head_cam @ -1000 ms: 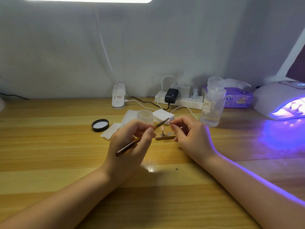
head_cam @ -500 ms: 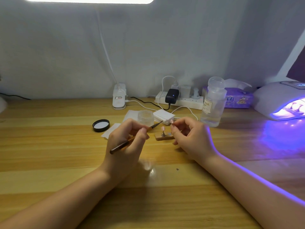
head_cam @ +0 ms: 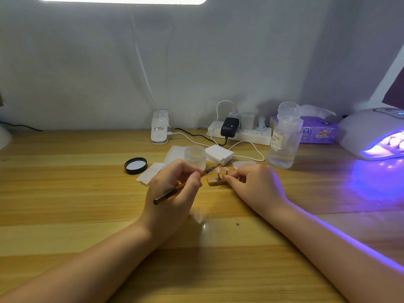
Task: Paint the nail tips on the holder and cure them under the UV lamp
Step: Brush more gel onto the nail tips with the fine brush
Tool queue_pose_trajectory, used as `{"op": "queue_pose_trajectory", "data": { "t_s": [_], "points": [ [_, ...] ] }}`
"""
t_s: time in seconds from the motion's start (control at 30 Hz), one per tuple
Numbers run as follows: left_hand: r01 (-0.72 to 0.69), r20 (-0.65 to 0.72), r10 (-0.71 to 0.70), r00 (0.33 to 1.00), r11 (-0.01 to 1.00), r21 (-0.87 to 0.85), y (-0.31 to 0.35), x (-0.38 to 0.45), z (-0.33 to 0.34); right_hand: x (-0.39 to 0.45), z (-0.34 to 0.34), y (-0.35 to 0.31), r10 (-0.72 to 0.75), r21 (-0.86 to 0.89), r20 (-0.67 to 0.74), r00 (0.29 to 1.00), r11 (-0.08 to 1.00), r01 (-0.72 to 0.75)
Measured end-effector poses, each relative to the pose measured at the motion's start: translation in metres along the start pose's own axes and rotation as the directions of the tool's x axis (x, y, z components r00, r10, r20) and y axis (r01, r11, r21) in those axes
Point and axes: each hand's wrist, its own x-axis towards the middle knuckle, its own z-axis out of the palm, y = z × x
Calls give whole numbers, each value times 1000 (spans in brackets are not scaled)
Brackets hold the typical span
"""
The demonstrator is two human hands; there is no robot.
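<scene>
Nail tips (head_cam: 222, 169) stand between both hands' grips.

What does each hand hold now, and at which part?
The left hand grips the brush around the middle of its handle. The right hand pinches the right end of the wooden holder.

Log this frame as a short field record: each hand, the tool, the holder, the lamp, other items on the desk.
left hand: left hand grips a brush, bristle end aimed at the nail tips
right hand: right hand pinches at the wooden holder; exact contact hidden
holder: on the desk, pink tips on small stands
lamp: UV lamp at far right, glowing purple
other items: open jar, black lid, clear bottle, power strip, tissue pack
</scene>
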Motion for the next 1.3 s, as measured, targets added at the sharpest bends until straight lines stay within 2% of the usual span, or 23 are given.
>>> {"op": "queue_pose_trajectory", "data": {
  "t_s": [0.17, 0.4, 0.53, 0.8, 0.97, 1.13, 1.3],
  "points": [
    [-1, 1, 1, 1000, 1000, -1, -1, 0, -1, -4, -6, -1, -54, -71, -40, 998, 996, 51],
    [15, 3, -15, 1000, 999, -32, -3, 0, -2, -1, -15, 10, -239, -379, -124, 963, 908, 176],
    [12, 3, -12, 1000, 999, -39, -2, 1, -2, 2, -17, 17, -264, -416, -110, 958, 888, 197],
    [18, -1, -18, 1000, 999, -46, 0, 0, -2, 4, -14, 18, -143, -295, 14, 990, 945, 141],
    [17, 0, -17, 1000, 999, -41, 1, 0, -2, 5, -9, 17, -75, -152, 78, 994, 985, 87],
    [18, -1, -18, 1000, 999, -37, 1, 0, -1, 6, -6, 15, -56, -123, 90, 994, 990, 67],
    [26, -1, -26, 1000, 999, -36, 1, 0, -1, 6, -3, 13, 0, -150, 31, 1000, 989, 4]
  ]
}}
